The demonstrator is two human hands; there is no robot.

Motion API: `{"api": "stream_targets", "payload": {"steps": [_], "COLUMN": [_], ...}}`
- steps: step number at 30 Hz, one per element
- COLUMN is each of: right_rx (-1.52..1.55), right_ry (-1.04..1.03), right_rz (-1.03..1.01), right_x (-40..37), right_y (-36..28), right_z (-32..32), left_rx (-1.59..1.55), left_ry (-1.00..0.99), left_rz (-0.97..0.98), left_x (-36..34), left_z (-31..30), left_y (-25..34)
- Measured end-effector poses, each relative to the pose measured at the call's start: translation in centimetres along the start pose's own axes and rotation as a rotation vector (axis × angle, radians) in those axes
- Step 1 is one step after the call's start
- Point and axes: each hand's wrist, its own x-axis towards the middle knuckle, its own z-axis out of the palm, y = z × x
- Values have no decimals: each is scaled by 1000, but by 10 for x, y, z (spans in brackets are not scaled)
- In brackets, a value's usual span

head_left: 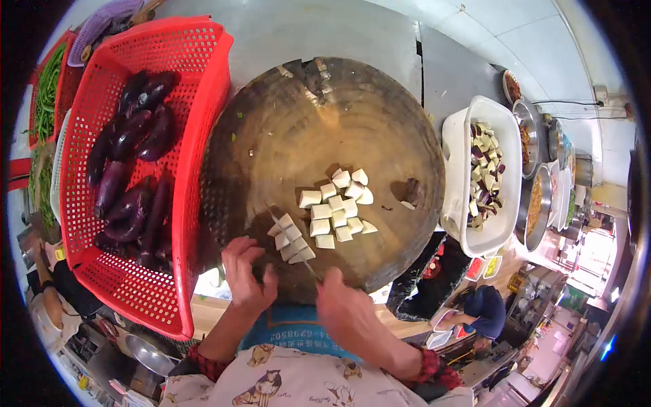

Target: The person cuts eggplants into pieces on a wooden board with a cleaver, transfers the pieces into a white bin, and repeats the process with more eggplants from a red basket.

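Observation:
On the round wooden chopping block [325, 122], near its front edge, my right hand [342, 305] is closed on the handle of a knife [306, 261]. The blade points up and left, lying along a small group of pale eggplant pieces [290, 239]. My left hand [245, 271] is beside that group at the block's front left edge, fingers curled but apart, with nothing visible in them. Several white eggplant cubes [338, 218] lie to the right of the blade. A dark eggplant scrap [410, 192] sits farther right.
A red basket [193, 183] of whole eggplants [129, 136] stands left, beyond it green beans [47, 95]. At right are a white tub [512, 156] with cut eggplant [485, 163] and metal bowls [542, 203] of food. Other people [483, 312] are at lower right and far left.

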Motion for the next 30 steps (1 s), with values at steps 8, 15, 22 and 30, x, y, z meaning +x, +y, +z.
{"api": "stream_targets", "payload": {"steps": [8,15,22,30], "right_rx": [242,1210,1240,1031], "right_ry": [156,271,266,104], "right_rz": [-40,356,429,315], "right_x": [12,-41,-34,34], "right_y": [24,90,115,94], "right_z": [-23,-6,26,12], "left_rx": [138,110,-38,5], "left_ry": [-197,-193,-266,-473], "left_rz": [-42,13,192,286], "left_x": [14,51,103,128], "left_z": [20,52,79,84], "left_y": [7,34,37,49]}}
